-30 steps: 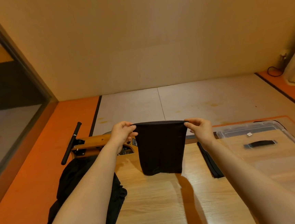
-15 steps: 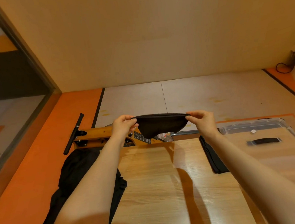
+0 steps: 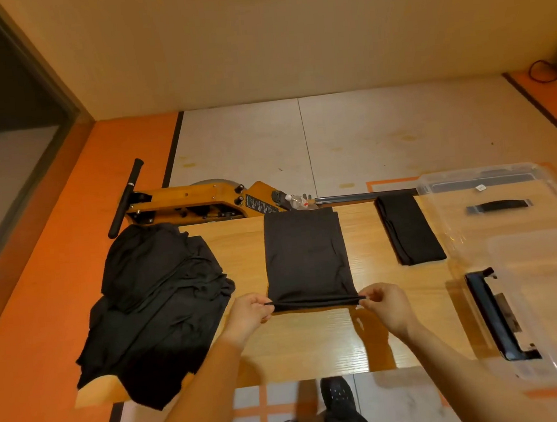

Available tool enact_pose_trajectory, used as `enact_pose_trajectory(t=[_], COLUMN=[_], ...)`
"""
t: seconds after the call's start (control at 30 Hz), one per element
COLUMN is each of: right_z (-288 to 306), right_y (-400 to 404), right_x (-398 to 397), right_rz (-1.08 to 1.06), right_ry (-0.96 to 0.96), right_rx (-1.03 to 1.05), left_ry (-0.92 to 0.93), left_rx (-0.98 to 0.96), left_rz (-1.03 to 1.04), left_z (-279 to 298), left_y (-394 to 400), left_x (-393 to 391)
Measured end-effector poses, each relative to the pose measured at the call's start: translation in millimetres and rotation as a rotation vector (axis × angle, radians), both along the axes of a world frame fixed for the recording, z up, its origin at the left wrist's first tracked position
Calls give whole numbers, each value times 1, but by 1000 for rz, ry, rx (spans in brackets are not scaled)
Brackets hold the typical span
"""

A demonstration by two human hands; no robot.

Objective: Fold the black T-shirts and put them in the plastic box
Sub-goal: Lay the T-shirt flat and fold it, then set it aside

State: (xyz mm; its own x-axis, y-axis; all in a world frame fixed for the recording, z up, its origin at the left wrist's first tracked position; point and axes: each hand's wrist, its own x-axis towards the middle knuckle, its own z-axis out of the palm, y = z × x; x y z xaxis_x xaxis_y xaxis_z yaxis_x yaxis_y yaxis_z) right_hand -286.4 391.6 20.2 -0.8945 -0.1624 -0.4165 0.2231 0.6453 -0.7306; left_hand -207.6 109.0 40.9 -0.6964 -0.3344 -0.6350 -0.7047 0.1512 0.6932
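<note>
You're standing in what looks like a home gym or exercise room: beyond your left hand [image 3: 249,317] sits a wooden rowing machine [image 3: 202,202], and orange and pale floor mats [image 3: 365,136] spread out past it toward a plain wall.

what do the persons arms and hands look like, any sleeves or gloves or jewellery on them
Both forearms are bare as far up as the picture shows, with no sleeve in view. The left hand and right hand wear no gloves, and no watch, bracelet or ring can be seen on either wrist or hand.
</note>
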Motion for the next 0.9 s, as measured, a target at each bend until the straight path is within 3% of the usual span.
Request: enact_pose_trajectory(t=[0.3, 0.53, 0.77, 0.9], right_z=[-25, -27, -32, -39], right_y=[8, 9, 5, -9], right_x=[56, 78, 67, 46], right_rz=[-19, -48, -99, 88], right_ry=[-85, -19, 236, 465], right_rx=[128, 138, 225, 374], left_ry=[-61, -43, 69, 35], left_rx=[-45, -60, -754, -873], left_rz=[-156, -196, -513, -751], left_z=[-29, -43, -43, -55], left_y=[5, 7, 7, 9], left_x=[40, 50, 26, 8])
